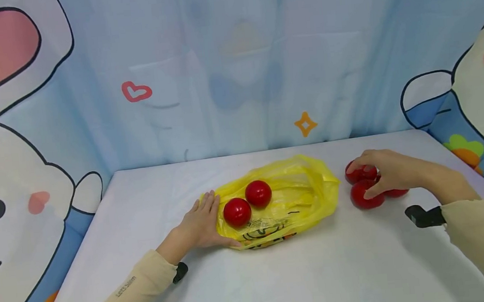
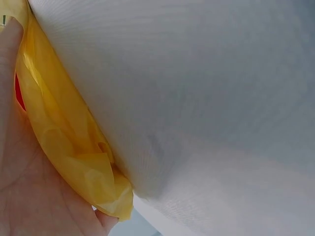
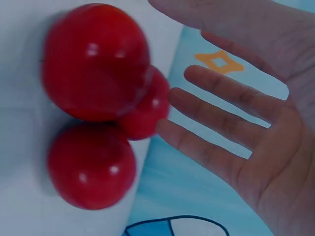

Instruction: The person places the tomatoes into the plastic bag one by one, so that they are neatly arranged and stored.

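Observation:
A yellow plastic bag lies flattened on the table, its wide end to the right. Two shiny red balls rest on its left half. My left hand presses on the bag's left edge, fingers spread, thumb along the near side; the left wrist view shows the bag's yellow film against the palm. Farther right, my right hand hovers over a cluster of red balls, partly covering them. In the right wrist view its fingers are extended beside three red balls, gripping none of them.
White cloth covers the table. Behind its far edge hangs a pale blue curtain printed with cartoon figures, which also runs along both sides. A dark wrist camera sits at the right cuff.

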Tool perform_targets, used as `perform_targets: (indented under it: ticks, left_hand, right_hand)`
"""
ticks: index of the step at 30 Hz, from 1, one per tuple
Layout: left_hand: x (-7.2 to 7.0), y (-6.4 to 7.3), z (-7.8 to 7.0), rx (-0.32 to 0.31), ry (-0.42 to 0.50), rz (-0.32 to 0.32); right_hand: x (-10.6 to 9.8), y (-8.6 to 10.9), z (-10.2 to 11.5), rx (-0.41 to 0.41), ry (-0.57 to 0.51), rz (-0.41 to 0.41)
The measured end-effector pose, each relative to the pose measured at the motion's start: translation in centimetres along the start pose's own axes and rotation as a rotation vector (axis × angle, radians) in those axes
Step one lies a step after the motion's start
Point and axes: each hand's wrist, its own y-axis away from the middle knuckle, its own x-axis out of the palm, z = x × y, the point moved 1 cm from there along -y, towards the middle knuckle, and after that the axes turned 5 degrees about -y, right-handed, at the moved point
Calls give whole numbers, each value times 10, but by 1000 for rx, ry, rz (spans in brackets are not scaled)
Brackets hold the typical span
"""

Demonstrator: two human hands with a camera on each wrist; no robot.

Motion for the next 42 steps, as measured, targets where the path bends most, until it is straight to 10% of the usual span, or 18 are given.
perform_targets:
  ticks: [13, 31, 42]
  left_hand:
    - [1, -2, 0, 11, -26, -5]
    - [2, -4, 0, -1, -35, 7]
    - [-1, -3, -1, -15, -34, 25]
  right_hand:
    - [43, -2, -22, 108, 58, 61]
    - [46, 1, -22, 91, 73, -3]
    - [-18, -12, 47, -24, 163, -204]
